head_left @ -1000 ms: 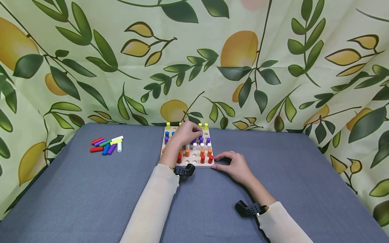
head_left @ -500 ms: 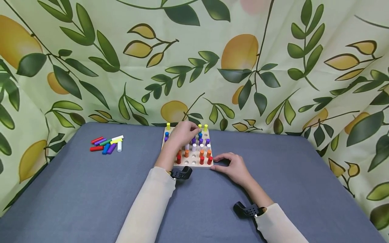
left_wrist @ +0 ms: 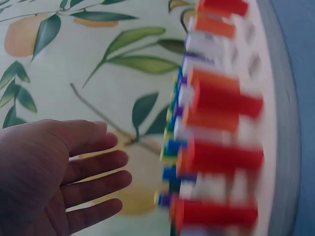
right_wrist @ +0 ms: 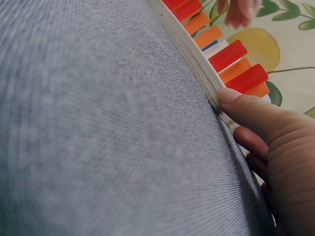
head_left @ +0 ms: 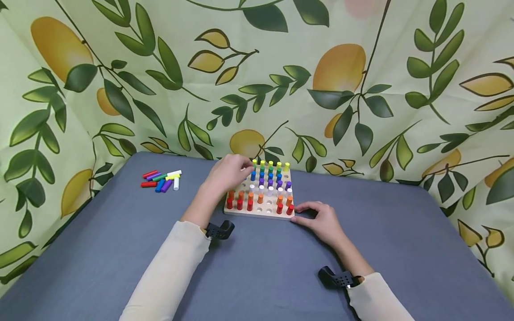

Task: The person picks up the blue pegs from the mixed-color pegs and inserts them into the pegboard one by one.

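A wooden pegboard (head_left: 257, 214) lies on the table, with rows of upright pegs in red, orange, white, purple, blue, green and yellow. Red pegs (head_left: 239, 204) stand in its front row, where two bare holes show at the middle. Over the board's left part is my left hand (head_left: 226, 173), hiding some pegs behind it. In the left wrist view its fingers (left_wrist: 98, 184) are loosely extended, with nothing between them and the thumb. My right hand (head_left: 323, 223) holds the board's near right corner, the thumb (right_wrist: 234, 97) on the front edge and fingers along the right side.
To the left of the board lies a loose pile of pegs (head_left: 162, 178) in several colours. A grey-blue cloth (head_left: 257, 267) covers the table. Behind it hangs a curtain (head_left: 281, 58) printed with leaves and fruit.
My left hand has moved left from over the board's middle, uncovering blue, green and yellow pegs. The right hand stays at the corner. The head view has turned slightly left.
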### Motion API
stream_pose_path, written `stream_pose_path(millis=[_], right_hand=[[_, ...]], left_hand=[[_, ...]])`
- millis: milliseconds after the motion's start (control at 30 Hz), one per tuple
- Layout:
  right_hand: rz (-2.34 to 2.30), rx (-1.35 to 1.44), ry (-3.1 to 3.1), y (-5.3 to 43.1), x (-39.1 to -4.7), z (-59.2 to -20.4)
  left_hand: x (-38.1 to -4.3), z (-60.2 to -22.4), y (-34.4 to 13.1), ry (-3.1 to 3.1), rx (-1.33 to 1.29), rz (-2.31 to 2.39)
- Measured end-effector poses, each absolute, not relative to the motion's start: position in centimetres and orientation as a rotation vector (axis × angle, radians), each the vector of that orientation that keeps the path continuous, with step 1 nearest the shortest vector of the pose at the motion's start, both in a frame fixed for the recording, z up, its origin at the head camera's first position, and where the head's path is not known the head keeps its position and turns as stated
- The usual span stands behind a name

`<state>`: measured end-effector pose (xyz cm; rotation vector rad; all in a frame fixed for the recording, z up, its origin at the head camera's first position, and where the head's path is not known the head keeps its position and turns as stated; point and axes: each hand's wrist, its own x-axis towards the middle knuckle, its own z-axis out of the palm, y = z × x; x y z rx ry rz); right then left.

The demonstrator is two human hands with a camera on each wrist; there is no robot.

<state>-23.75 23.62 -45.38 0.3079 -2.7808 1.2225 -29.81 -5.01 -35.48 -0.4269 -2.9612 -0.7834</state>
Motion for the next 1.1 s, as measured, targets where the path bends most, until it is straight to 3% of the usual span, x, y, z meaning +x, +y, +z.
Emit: stream_pose_path(millis=[600,1100], right_hand=[[1.188,0.340,-2.762,23.8,-23.9,-45.6],[1.197,0.340,-2.765,23.7,-23.8,-45.4]], left_hand=[[-27.5,-37.3,-18.2,-2.889,-0.176,-0.658],[-26.8,-39.2,-23.5,-2.890,0.017,-0.653]])
